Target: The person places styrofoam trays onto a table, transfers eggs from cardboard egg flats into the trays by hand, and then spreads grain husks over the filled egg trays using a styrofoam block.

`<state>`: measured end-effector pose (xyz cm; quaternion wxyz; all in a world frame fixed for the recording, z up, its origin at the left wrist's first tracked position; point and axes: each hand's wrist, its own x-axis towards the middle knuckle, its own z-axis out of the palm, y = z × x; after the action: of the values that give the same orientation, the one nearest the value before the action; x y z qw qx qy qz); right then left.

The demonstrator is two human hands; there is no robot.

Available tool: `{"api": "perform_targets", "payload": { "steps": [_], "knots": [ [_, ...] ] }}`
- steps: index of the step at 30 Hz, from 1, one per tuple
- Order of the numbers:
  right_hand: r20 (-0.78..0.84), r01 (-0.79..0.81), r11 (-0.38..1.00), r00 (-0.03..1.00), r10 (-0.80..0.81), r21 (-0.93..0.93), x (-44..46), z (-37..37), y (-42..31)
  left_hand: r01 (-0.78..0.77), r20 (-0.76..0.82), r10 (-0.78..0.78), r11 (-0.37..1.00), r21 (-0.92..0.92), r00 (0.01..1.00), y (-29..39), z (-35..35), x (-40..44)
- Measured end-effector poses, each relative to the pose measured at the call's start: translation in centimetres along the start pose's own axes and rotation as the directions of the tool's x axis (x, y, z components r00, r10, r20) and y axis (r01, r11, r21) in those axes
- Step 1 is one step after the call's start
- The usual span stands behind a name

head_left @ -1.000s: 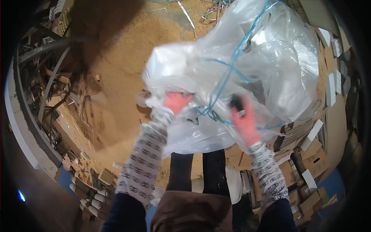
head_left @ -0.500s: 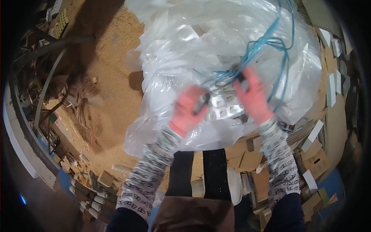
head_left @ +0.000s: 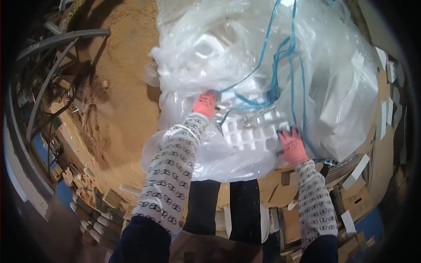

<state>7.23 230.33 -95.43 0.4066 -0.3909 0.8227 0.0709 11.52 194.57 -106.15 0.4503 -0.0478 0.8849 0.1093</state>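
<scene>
A large clear plastic bag lies spread in front of me, with white moulded foam pieces showing through its middle. Blue twine hangs in loose strands across it. My left hand, in a pink glove with dark fingertips, is closed at the bag's left-centre, beside an end of the twine; what it grips is too small to make out. My right hand, gloved alike, has its fingers spread at the right edge of the foam pieces.
Brown granular material covers the ground at left. Curved metal bars and a bundle of twigs stand beyond it. Flattened cardboard and boxes are stacked at right. Several rolled pieces lie at lower left.
The bag has been spread wider, showing more of the foam pieces. My left hand moved up and closed at the bag. My right hand moved down to the foam's right edge and its fingers spread.
</scene>
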Motion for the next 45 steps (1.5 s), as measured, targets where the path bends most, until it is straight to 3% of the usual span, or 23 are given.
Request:
{"api": "perform_targets", "payload": {
  "steps": [2, 4, 8, 9, 10, 12, 14, 16, 18, 19, 20, 21, 22, 25, 26, 28, 31, 34, 35, 38, 41, 44, 45],
  "knots": [
    [0.128, -0.025, 0.987, 0.992, 0.004, 0.160, -1.9, -3.8, -1.6, 0.036, -0.018, -0.037, 0.998, -0.049, 0.999, 1.6, 1.5, -1.1],
    [0.040, -0.011, 0.964, 0.999, 0.001, 0.265, -5.6, -6.7, -3.0, 0.036, 0.047, -0.035, 0.999, -0.026, 0.998, 4.2, -0.2, -3.0],
    [-0.244, -0.026, 0.968, 0.966, 0.089, 0.249, -13.2, -8.6, -4.0, -0.217, -0.294, 0.135, 0.939, -0.266, 0.946, 7.2, -2.7, -8.1],
    [-0.163, -0.104, 0.930, 0.972, 0.171, 0.353, -14.5, -9.4, -3.9, -0.151, -0.357, 0.068, 0.967, -0.207, 0.931, 8.2, -5.1, -10.5],
    [-0.159, -0.130, 0.946, 0.970, 0.183, 0.296, -15.8, -12.1, -4.0, -0.051, -0.301, -0.017, 0.976, -0.214, 0.953, 8.7, -8.6, -13.1],
    [-0.095, -0.298, 0.883, 0.931, 0.353, 0.362, -20.2, -13.1, -2.9, -0.120, -0.388, 0.052, 0.981, -0.154, 0.920, 8.2, -14.1, -19.3],
    [0.084, -0.415, 0.821, 0.905, 0.418, 0.392, -23.1, -21.5, -4.1, -0.170, -0.494, 0.089, 0.978, -0.123, 0.865, 7.4, -18.9, -24.1],
    [0.113, -0.494, 0.791, 0.865, 0.489, 0.361, -26.2, -25.0, -4.1, -0.257, -0.623, 0.164, 0.964, -0.062, 0.765, 6.6, -23.3, -30.4],
    [-0.004, -0.212, 0.975, 0.977, 0.213, 0.070, -27.6, -21.9, 1.3, -0.285, -0.656, 0.217, 0.959, 0.002, 0.723, 6.1, -28.5, -35.8],
    [-0.002, -0.350, 0.804, 0.916, 0.400, 0.481, -28.9, -26.0, -1.0, -0.269, -0.637, 0.164, 0.960, -0.071, 0.753, 5.2, -29.5, -38.6],
    [-0.234, 0.000, 0.997, 0.972, -0.016, -0.072, -29.8, -24.4, 0.1, -0.255, -0.616, 0.113, 0.956, -0.147, 0.779, 4.6, -30.7, -41.6],
    [-0.195, -0.042, 0.935, 0.974, 0.117, 0.353, -30.2, -23.4, 1.8, -0.207, -0.643, 0.086, 0.972, -0.115, 0.761, 3.7, -31.9, -44.6],
    [-0.101, -0.077, 0.700, 0.973, 0.209, 0.710, -30.7, -24.8, 1.6, -0.201, -0.686, 0.045, 0.968, -0.148, 0.726, 3.0, -32.6, -47.3],
    [0.143, -0.236, 0.622, 0.970, 0.197, 0.747, -33.5, -34.3, -1.7, -0.085, -0.774, -0.117, 0.973, -0.215, 0.622, 2.1, -34.4, -56.1],
    [0.043, -0.153, 0.674, 0.983, 0.177, 0.723, -33.9, -35.6, -1.7, -0.072, -0.792, -0.193, 0.955, -0.286, 0.580, 1.5, -34.4, -59.2],
    [-0.153, 0.016, 0.757, 0.982, 0.111, 0.653, -33.4, -37.4, -2.1, -0.077, -0.787, -0.438, 0.852, -0.517, 0.434, -1.0, -32.0, -63.6],
    [-0.300, 0.141, 0.795, 0.952, 0.055, 0.590, -31.9, -42.2, -5.1, -0.350, -0.436, -0.796, 0.301, -0.887, 0.420, -4.7, -27.4, -69.9],
    [-0.393, 0.216, 0.795, 0.919, 0.031, 0.567, -29.5, -47.7, -8.3, -0.667, -0.156, -0.771, -0.407, -0.624, 0.617, -9.0, -21.3, -72.8],
    [-0.421, 0.236, 0.791, 0.906, 0.029, 0.564, -28.9, -49.4, -9.5, -0.702, -0.210, -0.736, -0.459, -0.544, 0.644, -10.6, -18.8, -72.9],
    [-0.519, 0.313, 0.776, 0.854, 0.023, 0.549, -27.2, -55.1, -13.3, -0.687, -0.060, -0.784, -0.500, -0.527, 0.617, -11.0, -20.4, -77.9],
    [-0.622, 0.402, 0.764, 0.783, -0.002, 0.505, -25.2, -60.1, -16.5, -0.747, -0.200, -0.841, -0.307, -0.590, 0.503, -17.2, -16.0, -75.7],
    [-0.717, 0.519, 0.755, 0.690, -0.095, 0.400, -21.7, -64.4, -21.2, -0.908, -0.204, -0.890, -0.372, -0.194, 0.409, -23.4, -16.5, -74.9],
    [-0.745, 0.580, 0.728, 0.651, -0.144, 0.367, -19.7, -65.6, -23.7, -0.947, -0.162, -0.939, -0.279, -0.159, 0.304, -26.8, -14.8, -72.7]
  ]
}}
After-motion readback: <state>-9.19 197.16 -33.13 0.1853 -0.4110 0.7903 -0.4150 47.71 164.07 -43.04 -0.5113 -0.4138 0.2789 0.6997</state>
